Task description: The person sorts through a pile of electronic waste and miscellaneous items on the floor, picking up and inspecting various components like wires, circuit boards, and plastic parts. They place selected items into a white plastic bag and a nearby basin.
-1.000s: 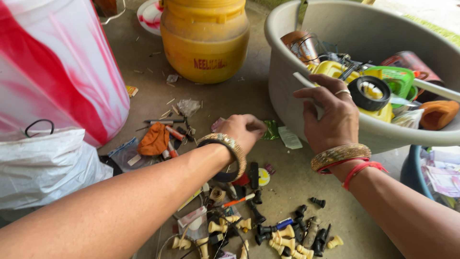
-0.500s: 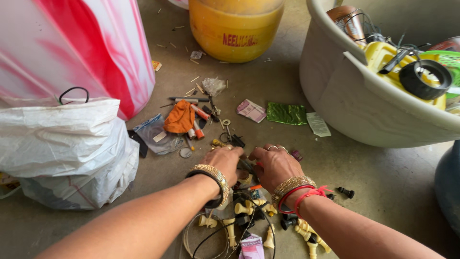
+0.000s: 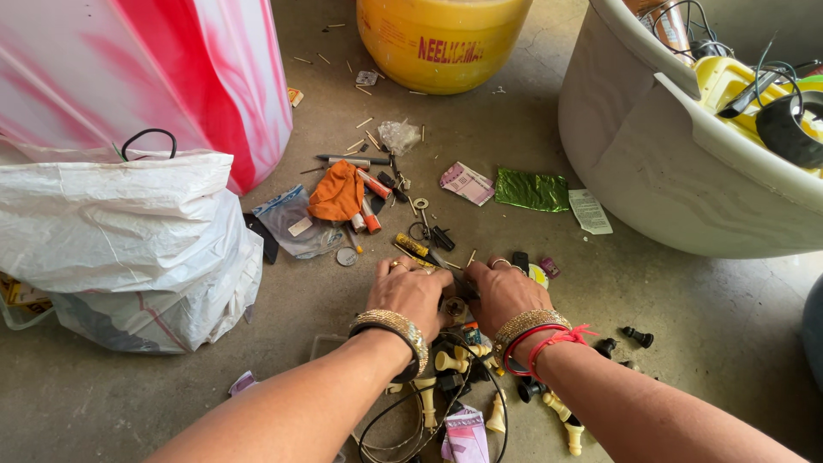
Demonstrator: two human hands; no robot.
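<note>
My left hand [image 3: 410, 291] and my right hand [image 3: 503, 291] lie side by side, palms down, on a heap of small odds and ends on the concrete floor. Under and around them are cream chess pieces [image 3: 497, 417], black chess pieces [image 3: 638, 336], thin black wires [image 3: 403, 429] and a small screwdriver with a yellow handle [image 3: 413, 246] just beyond my left fingers. Both wrists carry gold bangles; the right also has red threads. What the fingers close on is hidden under the hands.
A grey tub [image 3: 686, 171] full of junk stands at the right, a yellow plastic jar [image 3: 441, 43] at the back, a red-and-white drum [image 3: 154, 77] at the left with a white plastic bag [image 3: 129, 249] before it. An orange cloth [image 3: 337, 192], markers, a green foil wrapper [image 3: 531, 190] and paper scraps lie between.
My right hand left the tub's rim and came down to the pile beside my left hand, which pulled back from the far scraps. The view tilted down and both hands settled on the heap.
</note>
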